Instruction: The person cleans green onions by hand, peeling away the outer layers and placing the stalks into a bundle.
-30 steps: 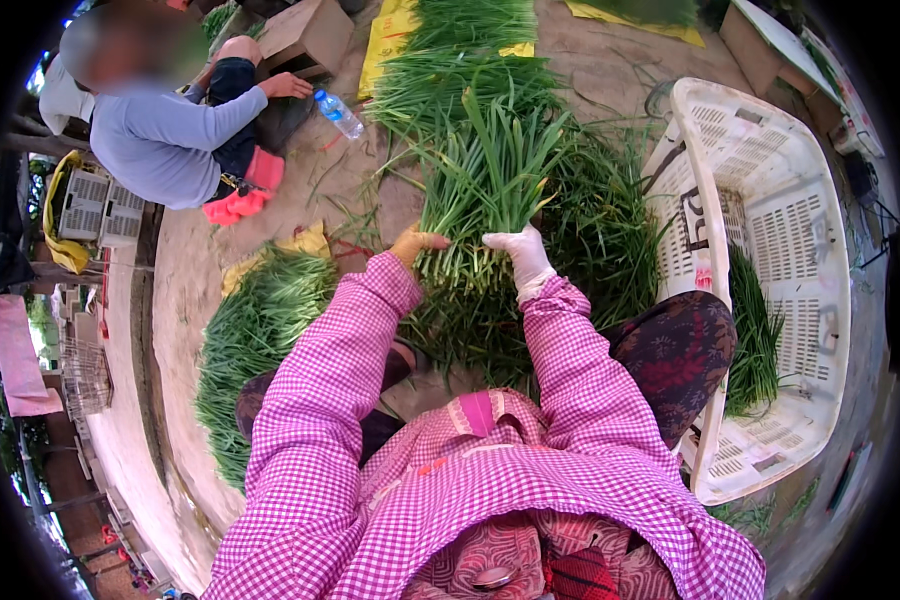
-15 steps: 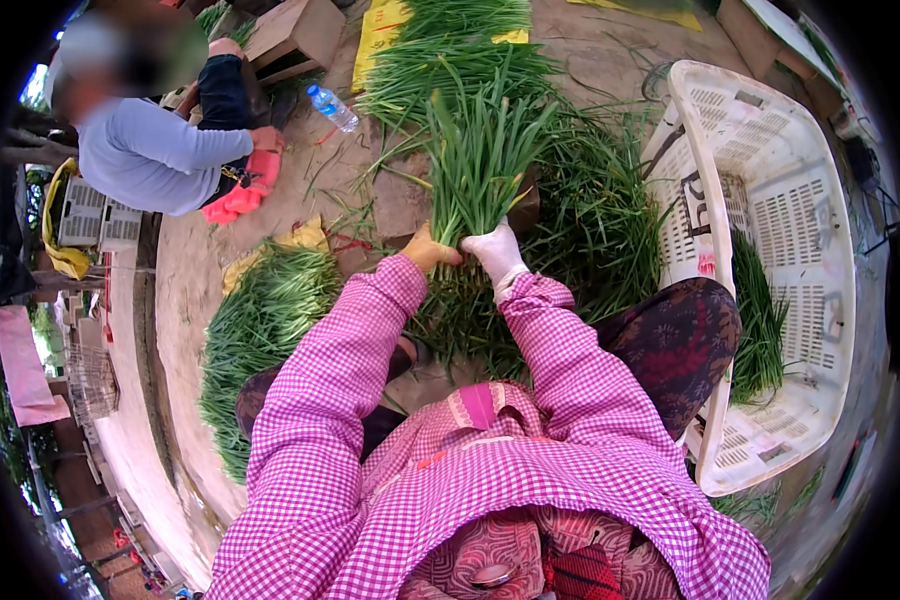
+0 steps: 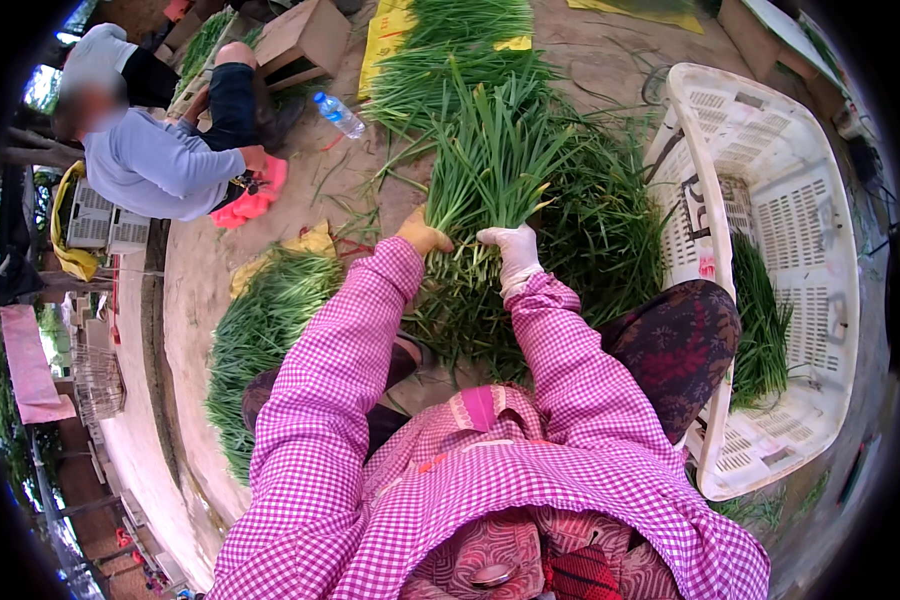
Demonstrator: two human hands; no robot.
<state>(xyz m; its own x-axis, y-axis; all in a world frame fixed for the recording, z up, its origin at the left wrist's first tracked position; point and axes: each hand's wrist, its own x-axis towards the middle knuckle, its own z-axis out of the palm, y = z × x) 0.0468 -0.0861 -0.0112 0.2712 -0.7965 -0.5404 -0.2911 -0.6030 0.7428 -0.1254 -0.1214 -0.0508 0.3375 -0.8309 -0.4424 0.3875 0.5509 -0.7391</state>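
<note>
In front of me my left hand (image 3: 426, 233), in a yellowish glove, is closed round the white stem ends of a bunch of garlic chives (image 3: 454, 182). A hand's width to its right, my right hand (image 3: 515, 252), gloved in white, grips the stems of a second bunch of chives (image 3: 515, 165). The leaves of both bunches point away from me and overlap at the top. Beneath and to the right lies a tangled heap of loose chives (image 3: 600, 215). The lower stems of the two bunches hang between my hands.
Stacked chives (image 3: 270, 330) lie at the left, more chives (image 3: 460, 50) on yellow sheeting ahead. To the right leans a white plastic crate (image 3: 808, 480) with chives (image 3: 755, 340) inside. A water bottle (image 3: 339, 115) lies near a seated person (image 3: 160, 160) at far left.
My hands have moved apart, and the single bunch is now parted into two, one in each hand. The seated person has shifted, showing another person behind.
</note>
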